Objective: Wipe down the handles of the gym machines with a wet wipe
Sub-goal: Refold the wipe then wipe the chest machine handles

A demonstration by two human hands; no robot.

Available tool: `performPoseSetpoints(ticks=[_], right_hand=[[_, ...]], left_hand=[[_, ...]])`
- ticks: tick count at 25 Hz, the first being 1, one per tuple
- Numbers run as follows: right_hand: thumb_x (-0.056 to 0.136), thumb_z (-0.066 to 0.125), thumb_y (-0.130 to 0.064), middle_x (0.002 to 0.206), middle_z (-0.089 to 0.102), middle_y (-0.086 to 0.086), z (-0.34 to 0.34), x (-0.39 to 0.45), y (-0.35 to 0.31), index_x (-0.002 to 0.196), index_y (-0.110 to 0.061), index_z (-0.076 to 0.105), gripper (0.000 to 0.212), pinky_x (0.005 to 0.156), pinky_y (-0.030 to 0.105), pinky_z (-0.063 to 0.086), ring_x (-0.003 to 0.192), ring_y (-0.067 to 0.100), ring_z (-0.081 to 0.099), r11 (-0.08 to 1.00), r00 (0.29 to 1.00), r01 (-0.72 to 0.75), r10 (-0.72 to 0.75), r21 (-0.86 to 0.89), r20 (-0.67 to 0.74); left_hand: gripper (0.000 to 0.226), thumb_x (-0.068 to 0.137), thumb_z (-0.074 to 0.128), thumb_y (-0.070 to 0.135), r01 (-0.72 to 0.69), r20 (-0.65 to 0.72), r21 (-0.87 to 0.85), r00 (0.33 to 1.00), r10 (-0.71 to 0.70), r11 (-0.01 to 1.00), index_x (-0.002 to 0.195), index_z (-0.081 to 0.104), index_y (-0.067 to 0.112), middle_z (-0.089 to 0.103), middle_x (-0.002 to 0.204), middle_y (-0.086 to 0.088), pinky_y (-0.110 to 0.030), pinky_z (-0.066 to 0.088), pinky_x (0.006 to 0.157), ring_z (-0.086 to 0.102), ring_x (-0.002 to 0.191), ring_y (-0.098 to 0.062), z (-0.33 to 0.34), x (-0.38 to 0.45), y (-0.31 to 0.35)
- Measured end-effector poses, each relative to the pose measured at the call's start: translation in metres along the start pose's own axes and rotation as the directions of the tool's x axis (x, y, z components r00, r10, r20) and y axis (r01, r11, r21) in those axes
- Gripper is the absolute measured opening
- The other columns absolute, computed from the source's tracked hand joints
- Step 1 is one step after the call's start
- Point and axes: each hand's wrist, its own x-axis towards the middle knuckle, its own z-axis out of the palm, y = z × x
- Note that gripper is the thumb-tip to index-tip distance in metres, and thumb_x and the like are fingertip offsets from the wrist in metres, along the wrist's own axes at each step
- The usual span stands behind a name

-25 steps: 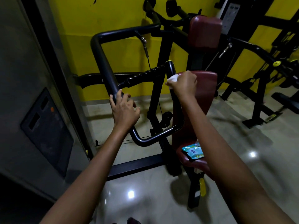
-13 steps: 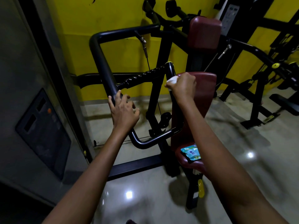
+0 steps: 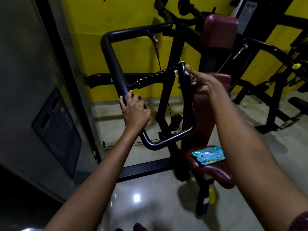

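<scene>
At far left a grey metal cabinet with a dark control panel [image 3: 56,129] is standing against the wall. Next, the left hand [image 3: 135,110] is curling round the thick black tubular frame bar [image 3: 115,64] of the machine, steadying it. Further right, the right hand [image 3: 202,82] is pressing a white wet wipe [image 3: 177,73] around the upright black handle with a yellow end cap [image 3: 184,75] — fingers wrapped about wipe and handle together, near the top end. The step in hand appears to be wiping this handle. Below, a teal wipes packet [image 3: 208,155] is lying on the maroon padded seat [image 3: 215,174].

Judgement: the next move likely calls for sliding the wipe down the handle's length with steady grip pressure, then moving to the ribbed black grip [image 3: 150,77] alongside — apparently not yet under the wipe.
</scene>
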Motion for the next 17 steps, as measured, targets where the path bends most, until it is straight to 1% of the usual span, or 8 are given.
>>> performPoseSetpoints(ticks=[2, 3, 5, 7, 9, 11, 14, 17], right_hand=[[0.062, 0.075, -0.052, 0.089, 0.062, 0.000, -0.013, 0.009, 0.021, 0.093, -0.013, 0.061, 0.052, 0.099, 0.033, 0.042, 0.074, 0.010, 0.050, 0.997, 1.000, -0.014, 0.013, 0.075, 0.021], [0.057, 0.081, -0.053, 0.087, 0.057, -0.001, -0.017, 0.010, 0.030, 0.095, -0.015, 0.059, 0.058, 0.095, 0.025, 0.044, 0.064, 0.006, 0.047, 0.993, 0.999, -0.037, 0.035, 0.113, 0.027], [0.046, 0.085, -0.054, 0.077, 0.048, -0.003, -0.017, -0.003, 0.044, 0.092, -0.018, 0.056, 0.065, 0.055, 0.011, 0.042, 0.045, -0.001, 0.037, 0.989, 0.996, -0.077, 0.072, 0.129, 0.045], [0.046, 0.082, -0.051, 0.063, 0.050, -0.005, -0.009, -0.030, 0.049, 0.082, -0.016, 0.058, 0.056, 0.040, 0.010, 0.033, 0.041, 0.000, 0.037, 0.994, 0.997, -0.073, 0.072, 0.080, 0.020], [0.062, 0.078, -0.037, 0.068, 0.063, -0.001, -0.005, -0.049, 0.054, 0.085, -0.007, 0.067, 0.040, 0.057, 0.019, 0.049, 0.053, 0.006, 0.057, 0.999, 0.996, 0.033, -0.035, -0.025, -0.087], [0.068, 0.079, -0.029, 0.077, 0.069, 0.009, 0.005, -0.056, 0.052, 0.090, 0.003, 0.071, 0.039, 0.067, 0.030, 0.054, 0.067, 0.017, 0.067, 0.947, 0.933, 0.124, -0.214, -0.297, -0.291], [0.066, 0.081, -0.038, 0.090, 0.070, 0.012, 0.032, -0.054, 0.041, 0.093, -0.004, 0.071, 0.045, 0.066, 0.029, 0.049, 0.086, 0.024, 0.066, 0.650, 0.731, -0.075, -0.480, -0.756, -0.485], [0.085, 0.064, -0.022, 0.104, 0.066, 0.015, 0.063, -0.051, 0.024, 0.103, -0.003, 0.065, 0.025, 0.095, 0.036, 0.042, 0.106, 0.030, 0.058, 0.424, 0.638, -0.152, -0.648, -0.893, -0.416]], left_hand=[[0.019, 0.082, 0.059, 0.028, 0.000, -0.001, 0.009, 1.000, 0.000, 1.000, 0.088, 0.070, 0.014, 0.054, 0.121, -0.002, -0.047, 0.001, 0.115, 0.024, 0.138, -0.024, 0.000, 0.000, 0.000], [0.019, 0.082, 0.059, 0.028, -0.001, -0.005, 0.009, 1.000, 0.001, 1.000, 0.088, 0.070, 0.013, 0.055, 0.120, -0.003, -0.047, 0.001, 0.115, 0.024, 0.138, -0.024, 0.000, 0.001, 0.000], [0.019, 0.082, 0.059, 0.026, 0.000, -0.019, 0.001, 1.000, 0.000, 1.000, 0.087, 0.070, 0.012, 0.055, 0.119, -0.004, -0.047, 0.002, 0.114, 0.025, 0.137, -0.025, 0.001, 0.001, 0.000], [0.019, 0.082, 0.060, 0.027, 0.004, -0.018, 0.004, 1.000, -0.004, 1.000, 0.087, 0.070, 0.012, 0.054, 0.121, -0.004, -0.048, 0.000, 0.115, 0.024, 0.138, -0.025, 0.000, 0.000, 0.001], [0.020, 0.082, 0.059, 0.029, 0.003, 0.003, 0.021, 1.000, -0.003, 1.000, 0.088, 0.069, 0.013, 0.052, 0.124, -0.004, -0.047, -0.002, 0.115, 0.021, 0.139, -0.025, -0.001, -0.001, 0.002], [0.022, 0.083, 0.058, 0.031, 0.002, 0.016, 0.036, 1.000, -0.003, 0.999, 0.089, 0.069, 0.013, 0.051, 0.127, -0.004, -0.048, -0.003, 0.115, 0.019, 0.140, -0.025, -0.001, -0.002, 0.003], [0.024, 0.083, 0.057, 0.032, -0.002, 0.026, 0.049, 1.000, 0.000, 0.999, 0.091, 0.069, 0.013, 0.051, 0.128, -0.005, -0.049, -0.003, 0.115, 0.019, 0.140, -0.025, -0.002, -0.002, 0.003], [0.025, 0.085, 0.057, 0.034, -0.003, 0.047, 0.071, 0.999, 0.000, 0.997, 0.094, 0.068, 0.014, 0.049, 0.131, -0.004, -0.048, -0.004, 0.115, 0.016, 0.141, -0.024, -0.003, -0.003, 0.004]])
